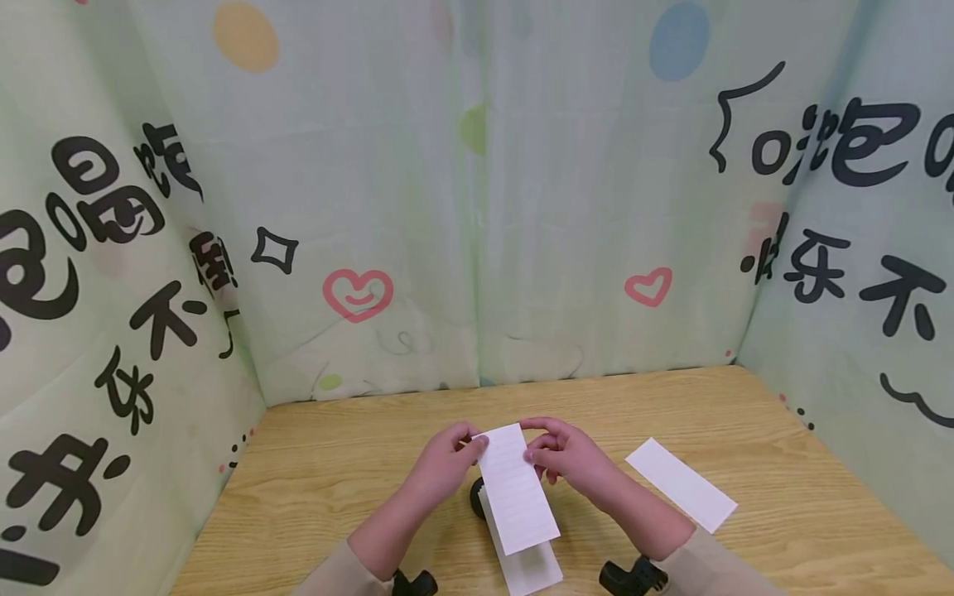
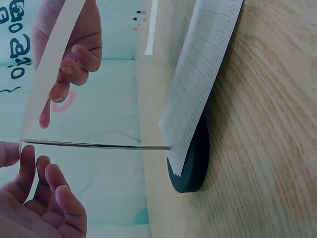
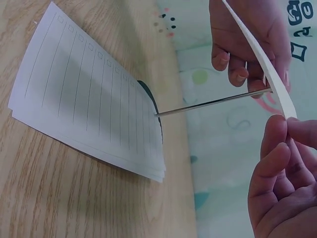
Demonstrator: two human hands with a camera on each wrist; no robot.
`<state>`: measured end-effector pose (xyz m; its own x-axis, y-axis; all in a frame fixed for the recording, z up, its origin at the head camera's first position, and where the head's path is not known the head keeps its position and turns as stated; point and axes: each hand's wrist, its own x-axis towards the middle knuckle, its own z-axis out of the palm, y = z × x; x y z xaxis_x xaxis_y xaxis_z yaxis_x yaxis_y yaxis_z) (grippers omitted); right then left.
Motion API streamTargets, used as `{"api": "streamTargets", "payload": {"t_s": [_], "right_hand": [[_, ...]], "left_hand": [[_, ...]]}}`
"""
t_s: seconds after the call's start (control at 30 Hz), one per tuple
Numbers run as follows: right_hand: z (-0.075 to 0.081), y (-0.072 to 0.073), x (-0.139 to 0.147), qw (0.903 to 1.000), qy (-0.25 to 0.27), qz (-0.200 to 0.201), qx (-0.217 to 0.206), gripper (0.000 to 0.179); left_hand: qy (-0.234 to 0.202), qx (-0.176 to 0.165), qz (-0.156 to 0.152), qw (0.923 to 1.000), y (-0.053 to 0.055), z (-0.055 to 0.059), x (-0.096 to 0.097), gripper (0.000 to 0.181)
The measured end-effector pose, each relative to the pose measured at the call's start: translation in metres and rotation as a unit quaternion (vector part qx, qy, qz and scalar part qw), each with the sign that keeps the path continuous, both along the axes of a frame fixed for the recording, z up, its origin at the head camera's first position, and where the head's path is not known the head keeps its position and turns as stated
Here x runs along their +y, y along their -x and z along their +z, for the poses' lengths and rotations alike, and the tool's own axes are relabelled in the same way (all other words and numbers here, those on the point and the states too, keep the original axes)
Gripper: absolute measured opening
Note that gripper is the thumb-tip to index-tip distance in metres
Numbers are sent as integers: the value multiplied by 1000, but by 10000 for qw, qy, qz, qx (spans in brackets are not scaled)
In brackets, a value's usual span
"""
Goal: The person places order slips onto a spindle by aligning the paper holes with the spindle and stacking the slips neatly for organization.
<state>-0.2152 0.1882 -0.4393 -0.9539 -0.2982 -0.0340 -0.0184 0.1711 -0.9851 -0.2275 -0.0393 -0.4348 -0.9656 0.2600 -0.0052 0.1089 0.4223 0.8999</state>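
Note:
A white ruled paper slip is held up between both hands. My left hand pinches its upper left edge, thumb on top. At its upper right edge, my right hand grips it between thumb and fingers. Beneath is a paper spike with a thin metal rod and a round dark base; the rod's tip meets the slip's underside near the fingers. Lower on the rod, at the base, sit spiked slips with lines and small checkboxes, their near ends sloping towards the table.
Another white slip lies flat on the wooden table, beyond my right forearm. Printed pale curtains stand at the back and both sides. A black wrist camera is strapped at my right sleeve.

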Motion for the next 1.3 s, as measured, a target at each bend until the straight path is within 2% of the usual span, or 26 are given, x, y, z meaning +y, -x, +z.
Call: {"api": "streamTargets", "payload": {"t_s": [0.27, 0.57, 0.8, 1.3], "right_hand": [[1, -1, -2, 9999, 54, 97, 5, 51], [-3, 0, -3, 10000, -40, 33, 52, 46], [-8, 0, -5, 9999, -156, 0, -46, 44], [-26, 1, -5, 9986, -526, 11, -1, 39]], "left_hand": [[5, 3, -69, 10000, -2, 2, -2, 20], [62, -7, -109, 9999, -3, 3, 1, 18], [308, -62, -48, 9995, -5, -4, -1, 19], [395, -184, 18, 9990, -4, -16, -1, 16]]}}
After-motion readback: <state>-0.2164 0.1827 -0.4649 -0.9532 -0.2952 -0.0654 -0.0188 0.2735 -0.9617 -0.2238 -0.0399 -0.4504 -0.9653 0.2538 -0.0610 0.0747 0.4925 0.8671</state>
